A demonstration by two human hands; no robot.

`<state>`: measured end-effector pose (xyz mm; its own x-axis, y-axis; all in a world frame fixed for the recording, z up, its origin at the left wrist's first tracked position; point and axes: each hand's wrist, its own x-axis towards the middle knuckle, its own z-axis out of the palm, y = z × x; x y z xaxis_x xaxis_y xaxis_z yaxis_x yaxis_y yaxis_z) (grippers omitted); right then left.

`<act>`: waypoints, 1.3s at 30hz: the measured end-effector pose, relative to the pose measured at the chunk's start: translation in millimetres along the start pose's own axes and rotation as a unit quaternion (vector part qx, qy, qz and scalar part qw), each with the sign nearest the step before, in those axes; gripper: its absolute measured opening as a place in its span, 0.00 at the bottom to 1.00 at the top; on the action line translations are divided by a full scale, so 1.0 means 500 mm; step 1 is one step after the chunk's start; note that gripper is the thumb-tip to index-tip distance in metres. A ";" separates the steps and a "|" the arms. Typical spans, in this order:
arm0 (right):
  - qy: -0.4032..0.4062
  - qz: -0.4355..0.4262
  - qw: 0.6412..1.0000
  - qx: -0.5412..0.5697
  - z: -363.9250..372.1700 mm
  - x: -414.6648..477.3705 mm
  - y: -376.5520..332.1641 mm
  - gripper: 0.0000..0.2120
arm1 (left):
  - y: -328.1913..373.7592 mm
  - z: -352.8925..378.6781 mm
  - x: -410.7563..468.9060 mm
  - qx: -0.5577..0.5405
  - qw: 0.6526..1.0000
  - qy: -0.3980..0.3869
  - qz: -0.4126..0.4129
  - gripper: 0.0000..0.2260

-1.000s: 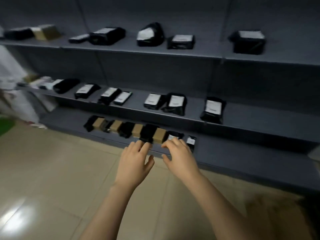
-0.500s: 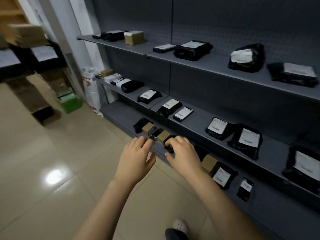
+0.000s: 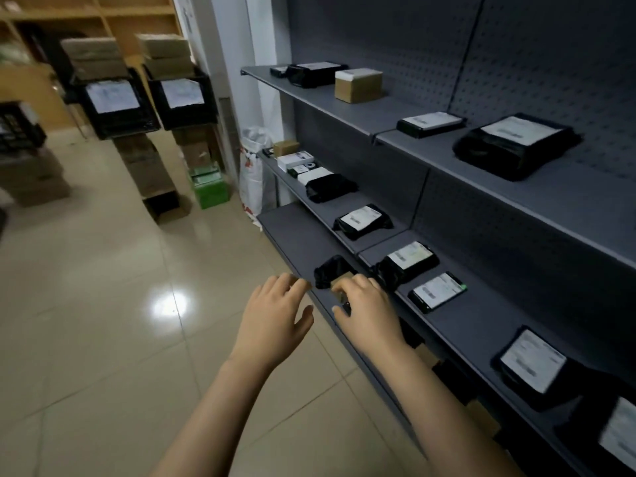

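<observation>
Both hands are at the edge of the bottom shelf [image 3: 292, 230]: left hand [image 3: 275, 321] wide over free floor [image 3: 103, 304], right hand [image 3: 370, 315] curled over a brown box [image 3: 340, 286], grip unclear.

Shelving [image 3: 550, 208] fills the right half of the frame, parcels [image 3: 361, 220] along every level, one box [image 3: 358, 85] on the top shelf [image 3: 389, 108], upper centre. Crate stacks [image 3: 117, 101] stand upper left, a sack [image 3: 251, 173] between them and the shelving. Lower centre: left hand [image 3: 275, 321] over the floor [image 3: 120, 304], right hand [image 3: 370, 315] on a small box [image 3: 340, 285] at the bottom shelf [image 3: 292, 228] edge.
</observation>
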<state>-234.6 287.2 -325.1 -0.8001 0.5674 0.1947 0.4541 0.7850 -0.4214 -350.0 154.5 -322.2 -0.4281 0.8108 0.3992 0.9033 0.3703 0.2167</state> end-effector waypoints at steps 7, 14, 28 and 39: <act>-0.025 -0.003 1.000 0.006 0.068 0.182 0.016 0.13 | -0.114 0.060 0.120 0.003 1.000 -0.007 -0.021 0.13; -0.006 0.079 0.997 0.000 0.151 0.385 0.019 0.12 | -0.292 0.143 0.317 -0.026 0.998 -0.043 0.040 0.12; 0.068 0.305 0.950 0.010 0.255 0.619 0.062 0.11 | -0.485 0.321 0.673 -0.099 0.957 -0.146 0.230 0.11; 0.055 0.414 0.908 0.034 0.342 0.734 0.251 0.10 | -0.477 0.545 0.844 -0.130 0.936 -0.210 0.251 0.13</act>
<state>-538.2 551.6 -458.0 -0.1497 0.9804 -0.1277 0.8542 0.0632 -0.5161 -738.5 531.8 -447.9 0.1464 0.9798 0.1359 0.9267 -0.1840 0.3278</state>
